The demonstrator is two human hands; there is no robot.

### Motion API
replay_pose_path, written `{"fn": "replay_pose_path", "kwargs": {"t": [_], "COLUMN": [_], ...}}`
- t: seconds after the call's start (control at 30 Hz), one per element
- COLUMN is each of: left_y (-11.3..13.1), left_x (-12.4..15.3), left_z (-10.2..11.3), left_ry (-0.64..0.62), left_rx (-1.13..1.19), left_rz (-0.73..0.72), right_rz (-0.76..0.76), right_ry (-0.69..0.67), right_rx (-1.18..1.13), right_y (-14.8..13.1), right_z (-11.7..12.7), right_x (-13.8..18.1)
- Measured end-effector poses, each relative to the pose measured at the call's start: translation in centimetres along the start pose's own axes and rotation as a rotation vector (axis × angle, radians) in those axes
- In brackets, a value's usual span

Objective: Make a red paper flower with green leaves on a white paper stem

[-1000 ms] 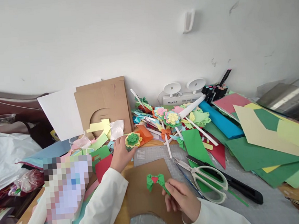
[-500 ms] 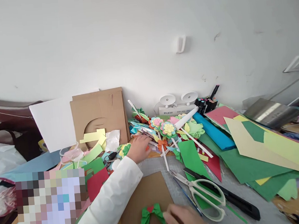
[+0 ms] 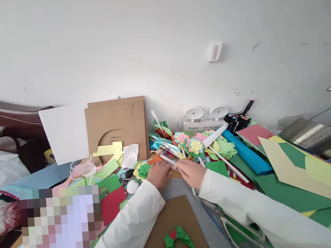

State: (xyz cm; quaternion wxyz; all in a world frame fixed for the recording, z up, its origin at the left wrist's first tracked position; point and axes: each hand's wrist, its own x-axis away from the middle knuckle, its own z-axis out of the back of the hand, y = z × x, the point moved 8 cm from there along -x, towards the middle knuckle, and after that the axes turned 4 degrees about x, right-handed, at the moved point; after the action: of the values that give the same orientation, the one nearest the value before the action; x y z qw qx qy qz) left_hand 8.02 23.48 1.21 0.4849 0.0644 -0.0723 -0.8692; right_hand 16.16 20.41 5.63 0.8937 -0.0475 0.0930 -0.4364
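Note:
My right hand [image 3: 190, 172] reaches into the heap at the back of the table, its fingertips closed on the near end of a pale thin stick [image 3: 167, 159]. Beside it, my left hand [image 3: 159, 175] rests palm down with curled fingers; whatever is under them is hidden. Layered paper flowers lie around both hands: a yellow and green one [image 3: 142, 171] on the left, a pink, blue and yellow one [image 3: 195, 147] on the right. Nearer to me, a green folded-paper bow with a red centre [image 3: 178, 237] lies on a brown cardboard sheet [image 3: 176, 211].
Scissors [image 3: 237, 229] lie partly under my right sleeve. Coloured paper sheets [image 3: 291, 190] spread over the right side. Cardboard panels [image 3: 116, 116] lean on the wall beside a white twin-lamp unit [image 3: 202, 123] and several markers [image 3: 238, 120].
My right hand has left the green bow and moved up and away from me to the heap, next to my left hand. The camera view has shifted slightly left.

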Motion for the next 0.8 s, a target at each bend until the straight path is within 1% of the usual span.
{"fn": "replay_pose_path", "kwargs": {"t": [0.07,0.13,0.2,0.3,0.43,0.6,0.73,0.8], "left_y": [-0.2,-0.5,-0.7,-1.2,-2.3,-4.1,-5.5,-5.7], "left_x": [-0.2,-0.6,-1.1,-2.0,-2.9,-3.5,-3.9,-4.0], "left_z": [0.3,0.5,0.7,0.7,0.6,0.5,0.3,0.2], "left_ry": [0.022,0.045,0.064,0.093,0.139,0.185,0.162,0.138], "left_rx": [-0.016,-0.035,-0.051,-0.068,-0.079,-0.079,-0.076,-0.072], "left_rz": [0.013,0.022,0.024,0.033,0.078,0.142,0.175,0.181], "right_rz": [0.010,-0.006,-0.035,-0.056,-0.034,0.027,0.070,0.061], "right_ry": [-0.077,-0.137,-0.165,-0.179,-0.149,-0.073,-0.042,-0.011], "right_rx": [0.067,0.138,0.205,0.288,0.352,0.391,0.415,0.424], "right_y": [1.0,2.3,3.9,6.1,7.8,8.1,8.6,9.1], "right_z": [-2.1,-3.7,-4.7,-5.2,-5.0,-3.9,-2.8,-2.0], "right_x": [-3.1,-5.4,-6.8,-7.7,-7.7,-7.9,-8.1,-8.2]}}
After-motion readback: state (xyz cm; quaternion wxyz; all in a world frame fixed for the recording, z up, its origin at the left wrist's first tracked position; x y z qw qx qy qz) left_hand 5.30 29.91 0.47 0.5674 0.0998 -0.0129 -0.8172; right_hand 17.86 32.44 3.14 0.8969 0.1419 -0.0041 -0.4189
